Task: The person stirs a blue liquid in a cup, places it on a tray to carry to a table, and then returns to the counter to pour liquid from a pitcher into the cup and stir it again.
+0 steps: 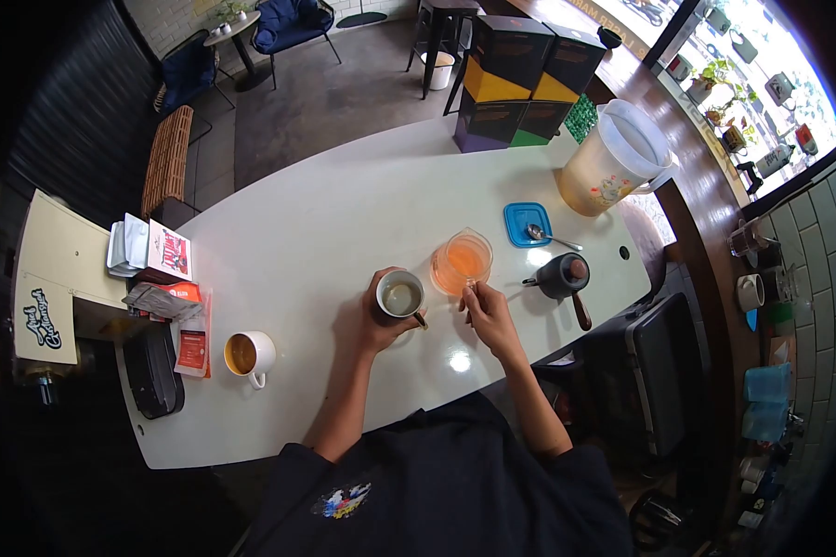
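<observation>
From the head view, the left hand (373,320) is curled round a dark cup (400,298) of pale liquid standing on the white counter (325,213), just beside a glass of orange drink (462,263). The right hand (489,314) has its fingertips pressed together at the glass's near rim, pinching something too small to make out. The cup looks stiff, breakable and fairly full, so it is likely weighty for its size and best held round the wall and kept level. The glass looks thin, smooth and probably slippery, so a grip low on its side seems safest.
</observation>
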A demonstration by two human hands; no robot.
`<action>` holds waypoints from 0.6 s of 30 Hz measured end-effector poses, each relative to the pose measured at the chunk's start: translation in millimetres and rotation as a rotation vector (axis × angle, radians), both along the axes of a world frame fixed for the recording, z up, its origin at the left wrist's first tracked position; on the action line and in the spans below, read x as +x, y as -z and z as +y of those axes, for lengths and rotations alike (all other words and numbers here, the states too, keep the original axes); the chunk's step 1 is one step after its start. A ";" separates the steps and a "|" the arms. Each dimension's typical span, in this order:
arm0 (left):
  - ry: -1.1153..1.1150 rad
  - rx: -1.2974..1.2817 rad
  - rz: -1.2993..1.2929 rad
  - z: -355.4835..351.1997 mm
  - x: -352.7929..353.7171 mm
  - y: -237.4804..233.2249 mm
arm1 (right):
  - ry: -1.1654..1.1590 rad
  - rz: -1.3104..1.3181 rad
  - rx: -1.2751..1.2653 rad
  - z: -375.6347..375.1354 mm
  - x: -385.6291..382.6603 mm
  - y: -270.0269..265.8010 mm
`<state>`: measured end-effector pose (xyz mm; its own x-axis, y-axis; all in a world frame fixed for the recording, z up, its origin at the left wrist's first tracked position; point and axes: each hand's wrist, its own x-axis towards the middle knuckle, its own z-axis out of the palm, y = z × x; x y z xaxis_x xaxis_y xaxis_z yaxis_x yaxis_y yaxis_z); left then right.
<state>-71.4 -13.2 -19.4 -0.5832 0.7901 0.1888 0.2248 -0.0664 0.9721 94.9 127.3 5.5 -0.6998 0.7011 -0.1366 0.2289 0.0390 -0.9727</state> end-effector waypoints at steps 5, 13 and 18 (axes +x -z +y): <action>0.002 -0.050 0.022 -1.4 0.5 -3.0 | -0.017 -0.007 0.108 3.3 14.3 -6.2; -0.039 -0.210 0.075 -9.3 2.8 -7.0 | 0.027 -0.069 0.211 6.7 31.8 1.6; -0.024 -0.082 0.120 -9.3 10.6 -11.1 | 0.099 -0.100 0.462 3.5 29.7 10.2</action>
